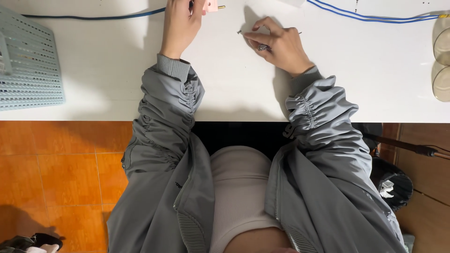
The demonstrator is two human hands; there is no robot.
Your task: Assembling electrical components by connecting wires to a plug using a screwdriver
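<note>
A small screw (pixel 239 32) lies on the white surface (pixel 112 70), touching the right hand's (pixel 276 44) pinching fingertips. Left of it, the left hand's (pixel 180 23) grip closes on a pink plug (pixel 211 5) near a blue cable (pixel 93 18).

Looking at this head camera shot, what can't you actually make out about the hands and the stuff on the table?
- Left hand: fingertips and the pink object cut by the top edge.
- Right hand: the small dark piece at its fingertips is too small to identify.
- Blue basket: cut by the left edge.
</note>
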